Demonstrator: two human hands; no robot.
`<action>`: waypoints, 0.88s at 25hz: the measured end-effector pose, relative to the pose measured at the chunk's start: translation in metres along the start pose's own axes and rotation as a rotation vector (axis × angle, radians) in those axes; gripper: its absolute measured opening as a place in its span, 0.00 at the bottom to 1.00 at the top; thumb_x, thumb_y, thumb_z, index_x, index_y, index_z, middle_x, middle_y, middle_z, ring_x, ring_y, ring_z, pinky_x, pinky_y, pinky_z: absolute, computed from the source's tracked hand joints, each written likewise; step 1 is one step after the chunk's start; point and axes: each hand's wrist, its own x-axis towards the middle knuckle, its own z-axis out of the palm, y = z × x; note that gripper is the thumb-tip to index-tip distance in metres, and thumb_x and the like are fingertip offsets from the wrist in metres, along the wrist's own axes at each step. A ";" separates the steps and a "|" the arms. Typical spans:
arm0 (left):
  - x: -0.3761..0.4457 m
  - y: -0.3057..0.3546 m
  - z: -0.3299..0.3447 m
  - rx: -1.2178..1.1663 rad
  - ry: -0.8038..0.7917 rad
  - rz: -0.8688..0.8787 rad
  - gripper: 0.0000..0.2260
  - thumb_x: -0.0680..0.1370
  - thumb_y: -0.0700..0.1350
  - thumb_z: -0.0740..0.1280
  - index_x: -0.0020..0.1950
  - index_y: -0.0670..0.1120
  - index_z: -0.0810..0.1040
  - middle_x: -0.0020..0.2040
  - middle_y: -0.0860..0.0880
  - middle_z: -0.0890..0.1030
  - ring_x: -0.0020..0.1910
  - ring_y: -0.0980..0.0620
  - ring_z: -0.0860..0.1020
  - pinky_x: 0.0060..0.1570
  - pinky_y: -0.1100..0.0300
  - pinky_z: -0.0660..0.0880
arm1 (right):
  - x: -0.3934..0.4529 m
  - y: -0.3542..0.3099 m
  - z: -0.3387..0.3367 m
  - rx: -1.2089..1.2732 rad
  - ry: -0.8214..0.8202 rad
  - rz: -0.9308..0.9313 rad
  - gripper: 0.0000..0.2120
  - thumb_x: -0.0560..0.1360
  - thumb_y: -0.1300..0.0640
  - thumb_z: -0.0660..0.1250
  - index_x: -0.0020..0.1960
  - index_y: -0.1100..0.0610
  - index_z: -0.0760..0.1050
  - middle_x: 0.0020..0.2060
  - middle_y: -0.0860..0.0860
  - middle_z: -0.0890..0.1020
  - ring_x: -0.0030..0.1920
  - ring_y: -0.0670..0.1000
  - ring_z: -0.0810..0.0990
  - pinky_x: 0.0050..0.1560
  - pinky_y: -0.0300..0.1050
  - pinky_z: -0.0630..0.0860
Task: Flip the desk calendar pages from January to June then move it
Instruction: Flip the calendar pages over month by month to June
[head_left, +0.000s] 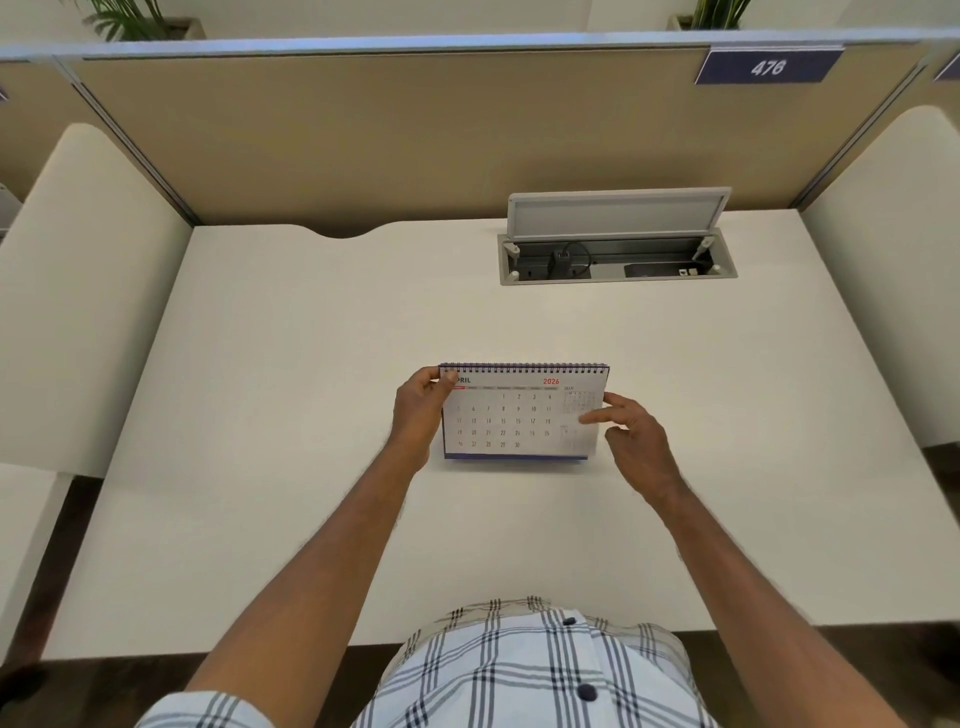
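Note:
A spiral-bound desk calendar (519, 415) stands upright in the middle of the white desk (311, 364), its front page showing April 2026. My left hand (421, 410) grips the calendar's upper left corner, thumb over the first letters of the month name. My right hand (628, 436) hovers at the right edge, fingers spread, with the index fingertip touching the page near its right margin. The pages behind the front one are hidden.
An open cable box (618, 254) with a raised lid sits in the desk at the back right. Beige partition walls (363, 135) close off the back, with a sign reading 476 (769, 66). White side panels flank the desk left and right.

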 end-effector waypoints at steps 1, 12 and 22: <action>0.000 0.000 0.000 0.012 -0.003 0.000 0.10 0.83 0.48 0.68 0.60 0.43 0.81 0.57 0.39 0.85 0.53 0.46 0.83 0.61 0.42 0.80 | 0.001 -0.001 -0.001 0.030 0.043 0.032 0.23 0.73 0.73 0.58 0.46 0.49 0.84 0.60 0.43 0.81 0.61 0.47 0.79 0.52 0.23 0.70; -0.018 -0.018 -0.013 0.008 -0.071 0.019 0.09 0.83 0.46 0.68 0.58 0.42 0.80 0.57 0.40 0.86 0.56 0.45 0.82 0.62 0.44 0.79 | 0.041 -0.053 -0.028 0.035 -0.217 0.483 0.24 0.81 0.37 0.57 0.55 0.54 0.82 0.50 0.47 0.85 0.48 0.52 0.82 0.48 0.48 0.75; -0.023 -0.026 -0.018 -0.020 -0.098 0.039 0.08 0.83 0.45 0.67 0.58 0.43 0.80 0.58 0.41 0.86 0.56 0.48 0.82 0.61 0.48 0.79 | 0.054 -0.066 -0.022 -0.277 -0.341 0.543 0.22 0.76 0.37 0.61 0.52 0.54 0.81 0.49 0.49 0.85 0.49 0.52 0.83 0.46 0.48 0.75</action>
